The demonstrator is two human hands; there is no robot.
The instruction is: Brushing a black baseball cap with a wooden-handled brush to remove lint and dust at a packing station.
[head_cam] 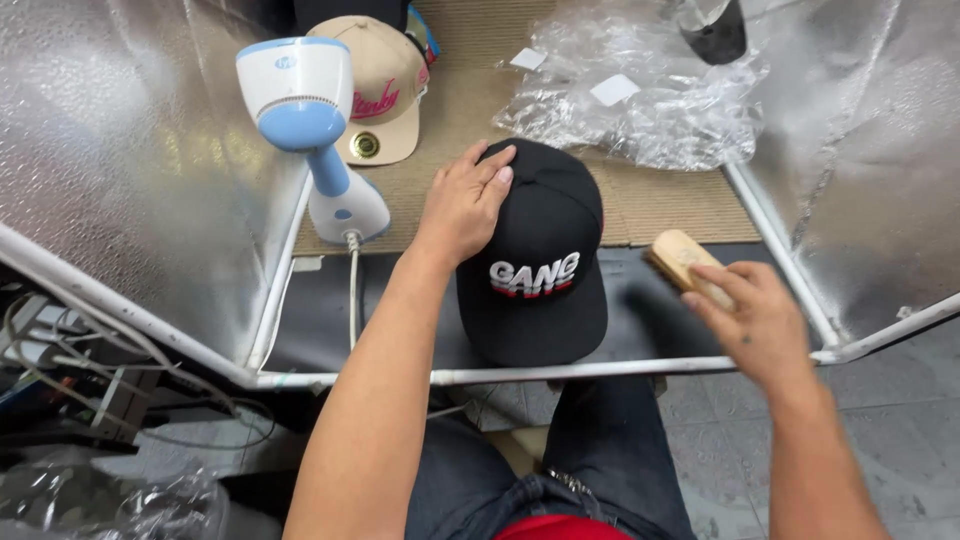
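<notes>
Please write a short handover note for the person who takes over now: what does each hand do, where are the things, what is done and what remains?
Left hand: flat on the crown of the black cap, steadying it on the dark mat.
Right hand: holds a wooden brush, off to the cap's right, not touching it.
Nearby: a blue and white steamer stands at back left, beside a beige cap; clear plastic bags lie at back right.
Done: cap is positioned. Whether it was brushed cannot be told.
Left: probably brushing the cap.

Looking like a small cap-cleaning or photo workstation: reflective silver panels (130, 150) standing at nine and three o'clock, a handheld steamer (310, 130) at eleven, crumpled plastic bags (640, 100) lying at one, tiled floor (900, 400) showing at five.
</notes>
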